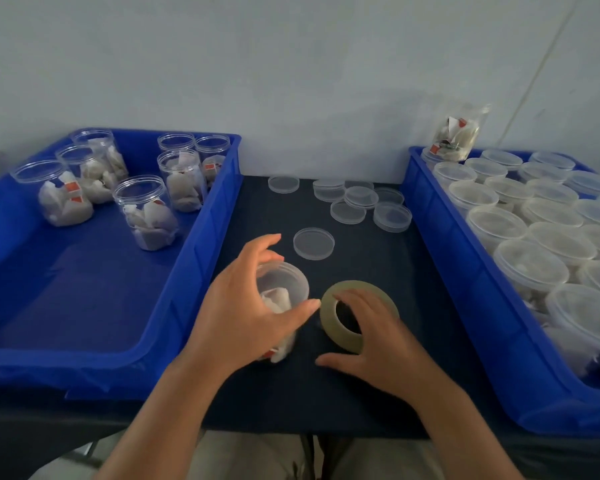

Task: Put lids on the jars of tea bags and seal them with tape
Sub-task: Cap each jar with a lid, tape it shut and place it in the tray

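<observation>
My left hand point(243, 313) grips a clear jar of tea bags point(283, 289) standing lidless on the dark cloth. Right beside it lies a yellowish roll of tape point(329, 315). My right hand point(378, 337) rests on the roll, with fingers over its far rim and the thumb spread out on the cloth. One loose clear lid point(314, 243) lies just beyond the jar. Several more lids point(357, 202) are scattered at the back of the cloth.
A blue bin point(194, 244) on the left holds several open jars of tea bags point(149, 213). A blue bin point(471, 306) on the right is packed with lidded jars point(530, 265); one jar point(459, 133) sits tilted at its back corner. A pale wall stands behind.
</observation>
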